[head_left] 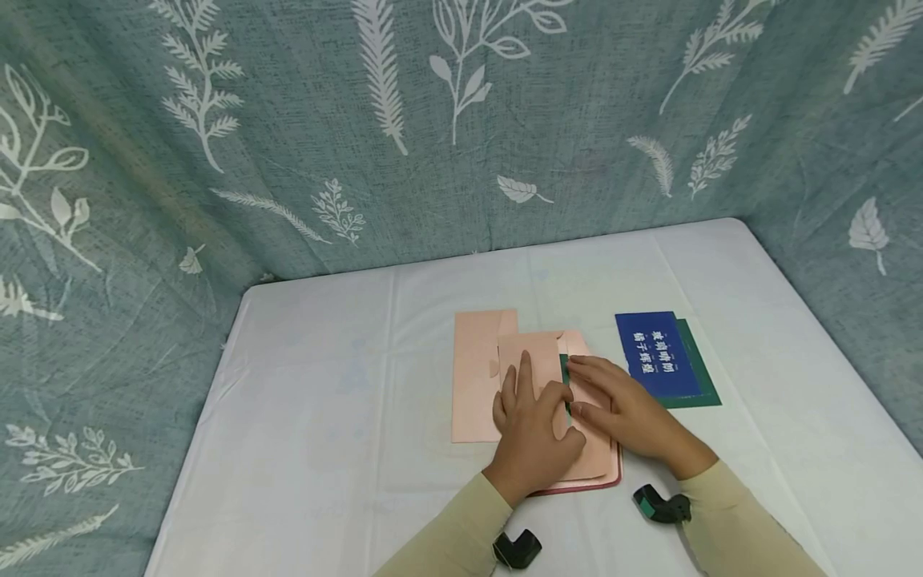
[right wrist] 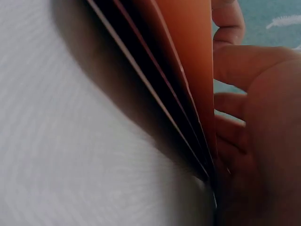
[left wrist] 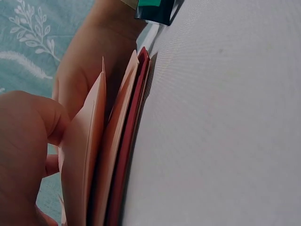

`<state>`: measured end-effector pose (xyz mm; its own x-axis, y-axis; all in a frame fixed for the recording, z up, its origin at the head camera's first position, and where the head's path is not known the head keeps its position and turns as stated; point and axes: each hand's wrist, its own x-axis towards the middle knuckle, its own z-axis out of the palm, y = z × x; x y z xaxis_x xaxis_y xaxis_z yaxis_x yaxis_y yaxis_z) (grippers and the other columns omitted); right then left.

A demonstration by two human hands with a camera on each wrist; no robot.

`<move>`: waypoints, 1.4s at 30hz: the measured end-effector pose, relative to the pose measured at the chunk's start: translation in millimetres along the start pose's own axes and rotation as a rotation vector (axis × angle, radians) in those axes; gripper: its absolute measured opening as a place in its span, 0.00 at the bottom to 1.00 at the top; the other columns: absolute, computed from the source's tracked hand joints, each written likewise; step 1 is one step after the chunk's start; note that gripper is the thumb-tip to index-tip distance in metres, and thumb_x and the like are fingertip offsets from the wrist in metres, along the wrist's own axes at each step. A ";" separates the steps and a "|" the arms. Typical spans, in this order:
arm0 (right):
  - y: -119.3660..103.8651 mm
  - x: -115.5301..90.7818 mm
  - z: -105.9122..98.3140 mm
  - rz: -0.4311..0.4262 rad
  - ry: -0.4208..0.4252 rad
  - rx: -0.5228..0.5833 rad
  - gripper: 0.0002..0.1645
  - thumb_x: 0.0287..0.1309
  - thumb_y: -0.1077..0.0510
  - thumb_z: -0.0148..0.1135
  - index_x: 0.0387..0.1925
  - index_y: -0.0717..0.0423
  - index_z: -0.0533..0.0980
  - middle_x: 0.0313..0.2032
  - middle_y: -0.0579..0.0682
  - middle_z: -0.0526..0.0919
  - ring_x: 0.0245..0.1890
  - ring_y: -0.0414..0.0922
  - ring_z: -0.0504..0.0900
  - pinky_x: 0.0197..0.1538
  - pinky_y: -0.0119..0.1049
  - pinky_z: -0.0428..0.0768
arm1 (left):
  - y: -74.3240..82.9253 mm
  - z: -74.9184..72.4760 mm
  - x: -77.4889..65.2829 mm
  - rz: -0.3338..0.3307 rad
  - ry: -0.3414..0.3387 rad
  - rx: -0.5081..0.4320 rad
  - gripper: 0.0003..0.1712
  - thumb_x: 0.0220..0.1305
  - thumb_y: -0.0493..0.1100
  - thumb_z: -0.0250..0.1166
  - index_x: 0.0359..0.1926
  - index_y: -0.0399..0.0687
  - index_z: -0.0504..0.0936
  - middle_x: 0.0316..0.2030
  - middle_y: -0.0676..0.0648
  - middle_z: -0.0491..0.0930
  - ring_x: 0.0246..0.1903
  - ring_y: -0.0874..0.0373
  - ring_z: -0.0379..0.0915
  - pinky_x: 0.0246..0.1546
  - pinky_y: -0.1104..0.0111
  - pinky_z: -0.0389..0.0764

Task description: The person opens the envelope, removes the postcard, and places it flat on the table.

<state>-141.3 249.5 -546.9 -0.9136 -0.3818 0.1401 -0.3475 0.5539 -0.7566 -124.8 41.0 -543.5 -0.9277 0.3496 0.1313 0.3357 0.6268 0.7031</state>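
A pink envelope [head_left: 530, 346] lies on top of a pink stack, and a narrow strip of green card [head_left: 565, 365] shows at its right side. My left hand [head_left: 535, 437] rests on this envelope with some fingers spread, its bent index finger and thumb at the right edge. From the right, my right hand [head_left: 630, 413] has thumb and fingertips at the green strip, pinching it. In the left wrist view the envelope [left wrist: 82, 150] stands slightly lifted from the layers beneath. Most of the green card is hidden.
Another pink envelope [head_left: 470, 413] lies to the left, partly covered. Under the stack, a red-edged cover [head_left: 616, 479] shows. A blue card with white characters [head_left: 645, 340] overlaps a green card [head_left: 710, 393] on the right. A white cloth [head_left: 310, 449] covers the table.
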 end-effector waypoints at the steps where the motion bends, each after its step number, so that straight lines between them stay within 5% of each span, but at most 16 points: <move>1: 0.8 -0.1 0.3 -0.003 -0.004 -0.008 0.36 0.76 0.54 0.68 0.79 0.59 0.70 0.79 0.57 0.67 0.79 0.64 0.61 0.73 0.71 0.62 | -0.1 0.0 -0.1 0.001 -0.002 0.005 0.18 0.58 0.44 0.61 0.51 0.58 0.79 0.86 0.34 0.39 0.82 0.30 0.33 0.70 0.25 0.43; 13: 3.8 2.1 4.7 -0.007 -0.059 -0.198 0.45 0.70 0.44 0.72 0.81 0.56 0.69 0.84 0.58 0.56 0.82 0.67 0.49 0.72 0.78 0.54 | -1.4 -0.2 1.5 0.010 -0.002 0.038 0.15 0.64 0.48 0.64 0.52 0.57 0.80 0.86 0.34 0.39 0.82 0.29 0.34 0.69 0.24 0.45; 42: -2.9 -2.9 4.4 0.075 -0.085 -0.247 0.47 0.71 0.40 0.72 0.83 0.53 0.67 0.85 0.57 0.53 0.84 0.64 0.46 0.73 0.78 0.51 | 0.7 0.3 -2.1 0.017 0.084 -0.009 0.15 0.60 0.44 0.66 0.49 0.57 0.83 0.86 0.36 0.42 0.81 0.30 0.38 0.67 0.25 0.48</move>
<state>-136.7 245.8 -547.9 -0.9214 -0.3876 0.0279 -0.3300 0.7428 -0.5825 -122.6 40.9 -543.5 -0.9324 0.3000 0.2015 0.3505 0.6148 0.7065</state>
